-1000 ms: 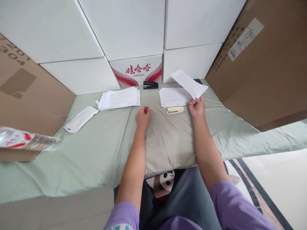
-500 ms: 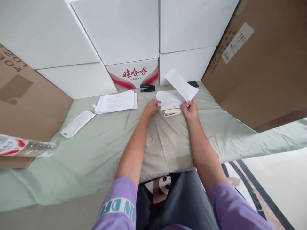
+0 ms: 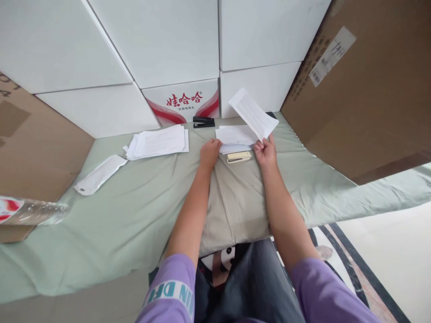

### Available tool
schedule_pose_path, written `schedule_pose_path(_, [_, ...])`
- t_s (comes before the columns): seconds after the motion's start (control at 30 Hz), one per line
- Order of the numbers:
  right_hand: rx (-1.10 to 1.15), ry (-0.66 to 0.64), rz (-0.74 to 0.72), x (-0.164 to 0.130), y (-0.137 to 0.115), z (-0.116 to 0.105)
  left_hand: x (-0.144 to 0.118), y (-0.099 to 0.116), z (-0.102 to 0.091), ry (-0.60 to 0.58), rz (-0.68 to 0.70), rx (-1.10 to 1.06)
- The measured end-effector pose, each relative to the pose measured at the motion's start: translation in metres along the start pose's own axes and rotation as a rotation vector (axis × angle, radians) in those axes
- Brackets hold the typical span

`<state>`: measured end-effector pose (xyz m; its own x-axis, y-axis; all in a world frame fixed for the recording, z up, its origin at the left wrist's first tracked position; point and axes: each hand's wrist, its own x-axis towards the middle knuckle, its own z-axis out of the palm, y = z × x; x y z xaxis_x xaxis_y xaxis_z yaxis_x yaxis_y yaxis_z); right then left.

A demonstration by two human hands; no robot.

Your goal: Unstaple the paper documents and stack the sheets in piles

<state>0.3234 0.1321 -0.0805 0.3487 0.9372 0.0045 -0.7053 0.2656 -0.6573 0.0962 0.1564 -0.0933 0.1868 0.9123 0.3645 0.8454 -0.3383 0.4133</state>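
My right hand [image 3: 266, 154] grips the lower corner of a printed paper sheet [image 3: 252, 112], which stands tilted up above the cloth. Under it lies a low stack of printed papers [image 3: 232, 134]. At that stack's left edge, the fingers of my left hand [image 3: 210, 152] pinch the top paper, whose near edge is raised slightly off those below. A cream stapler [image 3: 239, 157] rests just in front of the stack, between my hands. Behind and to the left is a black stapler [image 3: 204, 122]. Another, thicker pile of papers [image 3: 158, 142] sits left of my left hand.
White boxes [image 3: 161, 40] form a wall at the back, one with red lettering. Brown cartons [image 3: 363, 98] flank both sides. On the green cloth at left lie a white pouch [image 3: 101, 175] and a clear bottle [image 3: 40, 211]. A dark object [image 3: 271, 115] shows partly behind the raised sheet.
My left hand has taken hold of the top paper and raised its near edge a little. My right hand keeps its sheet tilted up. The view has shifted slightly.
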Motion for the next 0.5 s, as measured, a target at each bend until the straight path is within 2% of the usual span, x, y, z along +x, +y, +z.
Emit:
schedule_pose_path(0.1, [-0.076, 0.049, -0.072, 0.001, -0.002, 0.000, 0.001, 0.001, 0.000, 0.019, -0.007, -0.078])
schedule_pose_path(0.27, [-0.163, 0.158, -0.164, 0.004, -0.007, 0.000, 0.008, -0.004, 0.006, 0.197, -0.035, -0.359])
schedule_pose_path(0.5, [-0.174, 0.226, -0.192, 0.007, -0.016, -0.004, 0.008, -0.013, 0.003, 0.245, -0.098, -0.594])
